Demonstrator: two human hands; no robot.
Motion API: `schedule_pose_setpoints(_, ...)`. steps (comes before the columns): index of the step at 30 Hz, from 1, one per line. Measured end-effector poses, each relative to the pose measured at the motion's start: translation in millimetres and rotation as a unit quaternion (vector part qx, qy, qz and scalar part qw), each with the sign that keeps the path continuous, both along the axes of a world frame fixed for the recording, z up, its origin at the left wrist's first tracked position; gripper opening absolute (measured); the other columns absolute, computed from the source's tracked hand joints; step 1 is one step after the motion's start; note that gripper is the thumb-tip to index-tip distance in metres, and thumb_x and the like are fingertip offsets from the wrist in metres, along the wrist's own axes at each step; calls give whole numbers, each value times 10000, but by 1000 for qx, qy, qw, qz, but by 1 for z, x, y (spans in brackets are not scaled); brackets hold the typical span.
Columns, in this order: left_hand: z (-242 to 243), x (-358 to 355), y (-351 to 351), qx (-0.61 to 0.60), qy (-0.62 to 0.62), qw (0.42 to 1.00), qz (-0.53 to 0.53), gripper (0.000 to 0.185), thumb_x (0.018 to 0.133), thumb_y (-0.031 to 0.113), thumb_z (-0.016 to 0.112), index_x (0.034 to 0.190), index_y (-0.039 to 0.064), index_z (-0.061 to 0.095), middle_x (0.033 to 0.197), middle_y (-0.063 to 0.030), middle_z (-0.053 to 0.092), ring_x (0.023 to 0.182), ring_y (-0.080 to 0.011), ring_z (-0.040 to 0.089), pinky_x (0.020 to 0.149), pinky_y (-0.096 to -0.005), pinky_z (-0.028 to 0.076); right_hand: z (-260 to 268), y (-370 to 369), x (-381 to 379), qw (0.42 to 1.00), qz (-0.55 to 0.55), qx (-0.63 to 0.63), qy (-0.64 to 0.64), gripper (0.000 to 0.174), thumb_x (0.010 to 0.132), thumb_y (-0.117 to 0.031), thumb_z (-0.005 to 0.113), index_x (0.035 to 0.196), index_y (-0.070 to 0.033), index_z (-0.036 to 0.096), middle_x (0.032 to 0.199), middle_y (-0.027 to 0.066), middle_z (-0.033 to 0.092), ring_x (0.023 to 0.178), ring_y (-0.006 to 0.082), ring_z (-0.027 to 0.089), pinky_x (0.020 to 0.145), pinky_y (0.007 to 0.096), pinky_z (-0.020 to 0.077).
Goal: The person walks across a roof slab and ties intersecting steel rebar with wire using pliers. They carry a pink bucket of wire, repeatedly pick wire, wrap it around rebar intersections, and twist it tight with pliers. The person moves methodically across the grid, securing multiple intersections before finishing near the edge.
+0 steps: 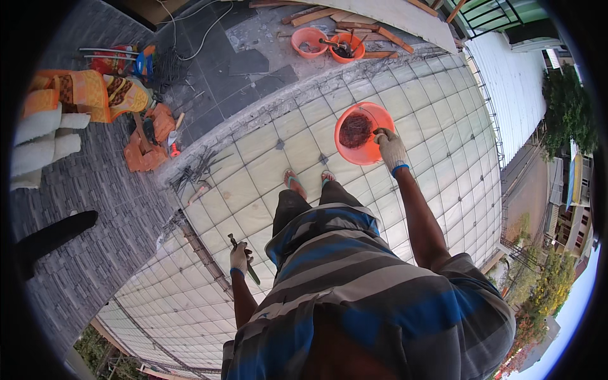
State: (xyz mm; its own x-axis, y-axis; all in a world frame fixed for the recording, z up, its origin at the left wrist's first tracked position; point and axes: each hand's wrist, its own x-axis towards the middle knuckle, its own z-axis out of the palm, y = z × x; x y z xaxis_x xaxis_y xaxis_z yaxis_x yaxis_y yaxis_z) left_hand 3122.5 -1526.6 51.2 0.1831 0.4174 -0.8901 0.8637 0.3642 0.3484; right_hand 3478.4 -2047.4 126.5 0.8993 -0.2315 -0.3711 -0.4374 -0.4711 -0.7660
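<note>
My right hand (390, 145), in a pale work glove with a blue cuff, grips the wire handle of an orange plastic bucket (342, 147). A tangle of reddish-brown wire pieces (355, 130) lies inside it. My left hand (240, 258), gloved alike, is closed around a hand tool (253, 273) with a metal head and a green handle; its exact kind is hard to tell. Beneath both hands spreads a grid of steel reinforcing bars (247, 164) over pale sheeting. My feet, in flip-flops, stand on it.
Two orange tubs (308, 42) with tools and rubble stand near wooden boards (316, 16). Loose cut bars (197, 171) lie by the broken concrete edge (216, 130). A beam's rebar cage (204, 251) crosses at left. Orange cloths (85, 95) and a trowel (173, 137) are at upper left.
</note>
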Motion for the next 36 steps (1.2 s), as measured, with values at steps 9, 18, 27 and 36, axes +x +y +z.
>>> schedule_pose_setpoints(9, -5, 54, 26, -10, -87, 996, 0, 221, 972, 258, 625, 1029, 47, 653, 695, -21, 556, 493, -100, 465, 479, -293, 420, 16, 24, 9, 999, 30, -8, -7, 316, 941, -198, 553, 1087, 14, 737, 845, 68, 693, 775, 144, 616, 747, 315, 505)
schedule_pose_setpoints(18, 42, 181, -28, -22, -182, 966, -182, 337, 988, 359, 669, 1033, 26, 674, 856, -35, 649, 778, -124, 646, 625, -289, 493, 93, 75, -18, 993, 106, -15, 51, 349, 912, -242, 568, 1106, 0, 728, 916, 137, 736, 881, 238, 708, 841, 379, 536)
schedule_pose_setpoints(27, 108, 288, -107, -94, -256, 915, -299, 433, 980, 431, 658, 1136, 30, 701, 1008, -72, 723, 692, -67, 499, 673, -289, 503, 125, 109, -37, 990, 78, 96, 67, 423, 904, -241, 565, 1181, 42, 711, 806, 60, 644, 712, 123, 568, 706, 320, 500)
schedule_pose_setpoints(36, 88, 305, -135, -68, -204, 921, -325, 343, 908, 396, 741, 1008, 73, 680, 915, 10, 649, 762, -74, 542, 681, -283, 493, 120, 116, -23, 981, 127, 99, 112, 417, 865, -261, 587, 1156, 14, 702, 878, 116, 687, 835, 213, 677, 817, 355, 528)
